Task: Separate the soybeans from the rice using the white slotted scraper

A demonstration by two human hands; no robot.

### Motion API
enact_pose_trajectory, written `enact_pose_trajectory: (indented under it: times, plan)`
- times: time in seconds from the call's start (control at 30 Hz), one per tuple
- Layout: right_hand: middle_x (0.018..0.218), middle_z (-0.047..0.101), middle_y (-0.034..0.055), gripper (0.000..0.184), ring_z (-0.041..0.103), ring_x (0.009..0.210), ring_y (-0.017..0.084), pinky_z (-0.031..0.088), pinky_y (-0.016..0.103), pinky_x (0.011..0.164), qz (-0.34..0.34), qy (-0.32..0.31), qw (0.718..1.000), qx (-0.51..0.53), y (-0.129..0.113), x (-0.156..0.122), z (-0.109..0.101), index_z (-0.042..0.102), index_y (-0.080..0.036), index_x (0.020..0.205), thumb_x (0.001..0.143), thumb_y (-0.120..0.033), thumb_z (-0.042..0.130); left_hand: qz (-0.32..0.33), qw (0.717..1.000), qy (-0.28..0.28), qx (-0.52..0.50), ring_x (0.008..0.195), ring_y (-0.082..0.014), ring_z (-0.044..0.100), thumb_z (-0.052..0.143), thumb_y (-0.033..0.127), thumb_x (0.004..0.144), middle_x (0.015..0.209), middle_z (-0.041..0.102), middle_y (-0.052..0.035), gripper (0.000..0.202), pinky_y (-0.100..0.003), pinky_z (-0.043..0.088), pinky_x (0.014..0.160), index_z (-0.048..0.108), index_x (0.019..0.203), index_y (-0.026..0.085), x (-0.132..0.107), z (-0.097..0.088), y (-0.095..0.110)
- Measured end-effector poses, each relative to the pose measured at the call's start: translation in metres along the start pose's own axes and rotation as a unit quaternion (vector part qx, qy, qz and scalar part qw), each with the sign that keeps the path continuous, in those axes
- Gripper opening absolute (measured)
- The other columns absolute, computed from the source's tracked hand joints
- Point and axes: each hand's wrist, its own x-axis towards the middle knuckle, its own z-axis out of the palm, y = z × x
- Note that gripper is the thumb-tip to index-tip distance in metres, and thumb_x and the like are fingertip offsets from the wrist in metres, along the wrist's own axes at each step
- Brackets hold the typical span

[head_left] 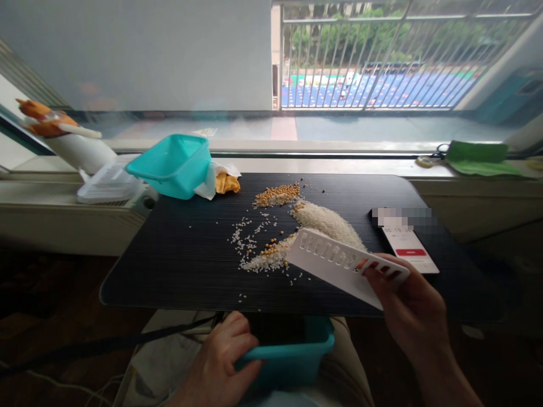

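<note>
A white slotted plastic panel [335, 271] hides part of the rice mound [328, 219] on the counter [169, 265] and partly screens the fingers [377, 286] of the right hand [418, 305]. The counter's near edge covers the back of a teal bin [292, 364], its shadowed interior too dark to read. The left hand's [224, 356] wrist and the right forearm [449, 373] run off the bottom edge. Pixelation masks the top of a smartphone [413, 255]. Outside, shapes [348, 79] on a blue court [314, 97] are too small to identify.
</note>
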Motion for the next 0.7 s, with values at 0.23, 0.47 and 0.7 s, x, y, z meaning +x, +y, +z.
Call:
enact_pose_trajectory:
  times: [0.23, 0.47, 0.7]
  plan:
    - [0.083, 0.076, 0.0027, 0.015, 0.068, 0.068, 0.017, 0.057, 0.026, 0.062, 0.015, -0.008, 1.000, 0.003, 0.0025, -0.0003, 0.0022, 0.074, -0.023, 0.096, 0.086, -0.034, 0.072, -0.004, 1.000, -0.008, 0.006, 0.072, -0.0191, 0.060, 0.062, 0.005, 0.079, 0.069, 0.061, -0.0022, 0.020, -0.025, 0.049, 0.060, 0.066, 0.065, 0.019, 0.0001, -0.0014, 0.0019]
    - [0.084, 0.076, 0.0018, 0.012, 0.069, 0.074, 0.017, 0.057, 0.026, 0.070, 0.025, 0.003, 1.000, 0.016, 0.0024, -0.0009, -0.0012, 0.075, -0.024, 0.094, 0.085, -0.032, 0.073, -0.009, 1.000, -0.009, 0.009, 0.072, -0.0187, 0.060, 0.062, 0.004, 0.078, 0.070, 0.061, -0.0019, 0.019, -0.025, 0.049, 0.060, 0.066, 0.066, 0.019, 0.0001, -0.0004, 0.0018]
    - [0.083, 0.076, 0.0023, 0.013, 0.070, 0.071, 0.018, 0.059, 0.026, 0.066, 0.019, -0.007, 1.000, 0.004, 0.0004, -0.0016, -0.0003, 0.075, -0.023, 0.094, 0.086, -0.033, 0.073, -0.012, 1.000, 0.000, -0.002, 0.073, -0.0188, 0.060, 0.061, 0.006, 0.079, 0.070, 0.061, -0.0017, 0.021, -0.024, 0.048, 0.059, 0.066, 0.065, 0.020, -0.0002, -0.0006, 0.0021]
